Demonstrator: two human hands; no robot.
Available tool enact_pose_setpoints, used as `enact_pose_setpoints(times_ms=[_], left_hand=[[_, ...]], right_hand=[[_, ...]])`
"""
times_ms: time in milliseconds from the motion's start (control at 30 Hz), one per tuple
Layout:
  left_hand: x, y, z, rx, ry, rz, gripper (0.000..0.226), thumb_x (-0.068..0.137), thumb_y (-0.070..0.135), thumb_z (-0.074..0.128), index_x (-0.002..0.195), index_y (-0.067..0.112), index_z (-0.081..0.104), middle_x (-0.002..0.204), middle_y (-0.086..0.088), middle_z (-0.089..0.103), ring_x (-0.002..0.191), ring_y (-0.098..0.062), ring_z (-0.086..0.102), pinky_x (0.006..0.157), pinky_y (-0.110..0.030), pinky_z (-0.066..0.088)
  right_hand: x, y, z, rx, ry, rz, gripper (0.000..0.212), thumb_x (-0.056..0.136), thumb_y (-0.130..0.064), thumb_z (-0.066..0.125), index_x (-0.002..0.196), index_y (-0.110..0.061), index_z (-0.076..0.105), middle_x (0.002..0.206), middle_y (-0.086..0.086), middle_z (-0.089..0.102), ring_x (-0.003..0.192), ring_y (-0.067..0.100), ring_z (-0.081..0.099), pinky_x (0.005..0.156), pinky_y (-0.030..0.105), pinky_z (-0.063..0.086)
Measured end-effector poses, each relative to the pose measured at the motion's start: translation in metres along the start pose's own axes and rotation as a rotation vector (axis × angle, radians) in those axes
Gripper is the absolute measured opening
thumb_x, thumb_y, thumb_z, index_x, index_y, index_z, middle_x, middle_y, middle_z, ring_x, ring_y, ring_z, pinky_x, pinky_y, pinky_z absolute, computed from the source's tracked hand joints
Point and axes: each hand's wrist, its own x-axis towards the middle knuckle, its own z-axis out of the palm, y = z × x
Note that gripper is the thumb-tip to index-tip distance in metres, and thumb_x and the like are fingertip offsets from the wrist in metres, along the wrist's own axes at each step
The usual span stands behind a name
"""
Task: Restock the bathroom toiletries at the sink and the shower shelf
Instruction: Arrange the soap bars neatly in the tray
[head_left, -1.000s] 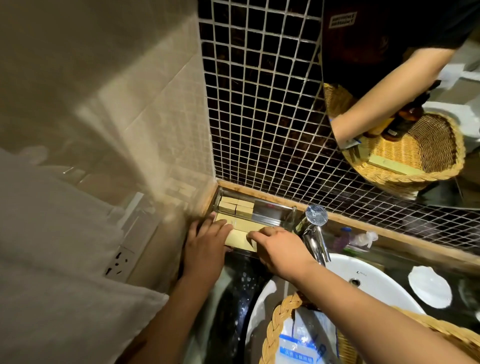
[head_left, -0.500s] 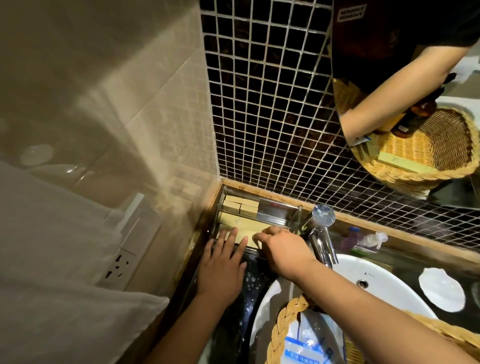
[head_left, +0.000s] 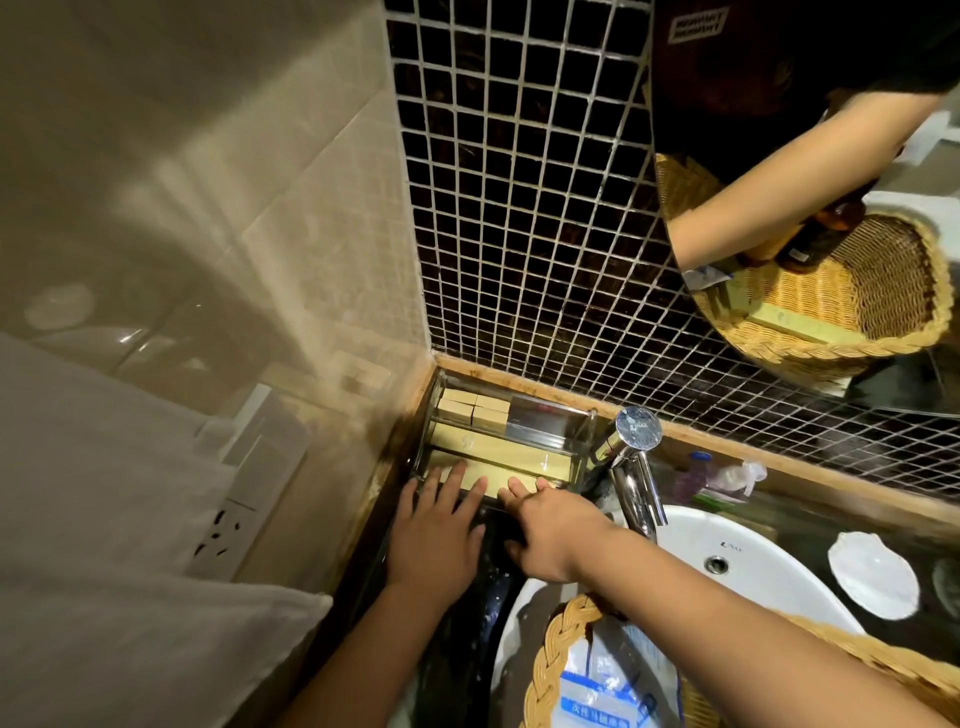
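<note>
Both my hands, left (head_left: 436, 540) and right (head_left: 550, 530), lie flat and open, fingertips on the clear tray (head_left: 540, 415) of yellow boxes (head_left: 498, 447), gripping nothing.

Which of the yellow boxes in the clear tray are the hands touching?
The long front box, nearest the counter edge: left hand and right hand rest fingertips on it. The others lie untouched behind.

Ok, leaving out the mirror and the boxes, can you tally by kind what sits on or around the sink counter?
Clear organiser tray: 1
Tap: 1
Wicker basket: 1
White shell dish: 1
Blue-capped bottle: 1
Total: 5
</note>
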Motion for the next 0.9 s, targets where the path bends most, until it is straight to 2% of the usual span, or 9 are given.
enact_pose_setpoints(times_ms=[167, 433, 567, 667, 733, 800, 833, 900], left_hand=[[0.004, -0.002, -0.012, 0.061, -0.028, -0.067, 0.064, 0.102, 0.048, 0.033, 0.158, 0.037, 0.005, 0.167, 0.002, 0.011, 0.152, -0.025, 0.009, 0.121, -0.053, 0.002], [0.0, 0.002, -0.007, 0.054, -0.054, -0.043, 0.074, 0.099, 0.043, 0.044, 0.159, 0.034, 0.003, 0.168, 0.001, 0.003, 0.153, -0.023, 0.004, 0.122, -0.051, -0.002], [0.002, 0.003, -0.011, 0.067, -0.068, -0.051, 0.076, 0.097, 0.042, 0.048, 0.159, 0.033, 0.005, 0.168, 0.001, 0.005, 0.153, -0.024, 0.006, 0.122, -0.051, -0.003], [0.002, 0.005, -0.013, 0.098, -0.119, -0.048, 0.082, 0.095, 0.042, 0.052, 0.159, 0.033, 0.001, 0.168, -0.001, 0.0, 0.154, -0.025, 0.001, 0.122, -0.052, -0.003], [0.0, 0.006, -0.018, 0.104, -0.148, -0.043, 0.083, 0.095, 0.04, 0.053, 0.159, 0.032, 0.002, 0.168, -0.001, -0.003, 0.154, -0.025, 0.0, 0.123, -0.051, -0.002], [-0.001, 0.009, -0.027, 0.102, -0.151, -0.016, 0.076, 0.096, 0.039, 0.052, 0.159, 0.033, 0.01, 0.168, -0.001, 0.003, 0.154, -0.025, 0.005, 0.123, -0.049, 0.001], [-0.003, 0.011, -0.032, 0.104, -0.149, -0.003, 0.071, 0.097, 0.039, 0.05, 0.158, 0.033, 0.014, 0.168, -0.001, 0.007, 0.153, -0.024, 0.008, 0.123, -0.048, 0.004], [-0.009, 0.015, -0.043, 0.087, -0.154, -0.009, 0.064, 0.1, 0.039, 0.045, 0.157, 0.034, 0.017, 0.168, 0.001, 0.01, 0.153, -0.022, 0.01, 0.123, -0.047, 0.006]], right_hand=[[0.0, -0.006, -0.005, 0.007, 0.027, 0.018, 0.074, 0.096, -0.042, 0.05, 0.158, -0.015, 0.02, 0.166, 0.005, 0.017, 0.14, 0.034, 0.037, 0.11, 0.041, 0.04], [-0.008, -0.008, -0.012, 0.024, 0.013, 0.006, 0.076, 0.093, -0.034, 0.054, 0.158, -0.014, 0.02, 0.165, 0.007, 0.021, 0.138, 0.031, 0.041, 0.109, 0.036, 0.04], [-0.007, -0.006, -0.009, 0.05, 0.009, 0.035, 0.076, 0.091, -0.032, 0.055, 0.157, -0.015, 0.023, 0.16, 0.008, 0.032, 0.135, 0.032, 0.044, 0.107, 0.036, 0.043], [-0.007, -0.004, -0.008, 0.069, -0.004, 0.077, 0.075, 0.089, -0.035, 0.054, 0.156, -0.018, 0.026, 0.152, 0.01, 0.045, 0.129, 0.033, 0.049, 0.103, 0.039, 0.048], [-0.01, -0.002, -0.009, 0.118, -0.011, 0.091, 0.065, 0.089, -0.031, 0.055, 0.151, -0.019, 0.038, 0.143, 0.009, 0.054, 0.123, 0.031, 0.054, 0.099, 0.04, 0.05], [-0.021, -0.001, -0.015, 0.189, 0.017, 0.091, 0.043, 0.09, -0.026, 0.056, 0.132, -0.019, 0.057, 0.123, 0.009, 0.065, 0.114, 0.03, 0.06, 0.092, 0.037, 0.052], [-0.03, -0.001, -0.017, 0.221, 0.051, 0.097, 0.036, 0.09, -0.025, 0.056, 0.125, -0.019, 0.061, 0.116, 0.009, 0.067, 0.11, 0.029, 0.062, 0.089, 0.036, 0.052], [-0.053, -0.003, -0.021, 0.263, 0.152, 0.097, 0.037, 0.091, -0.024, 0.056, 0.127, -0.017, 0.061, 0.116, 0.012, 0.068, 0.11, 0.031, 0.063, 0.091, 0.037, 0.052]])
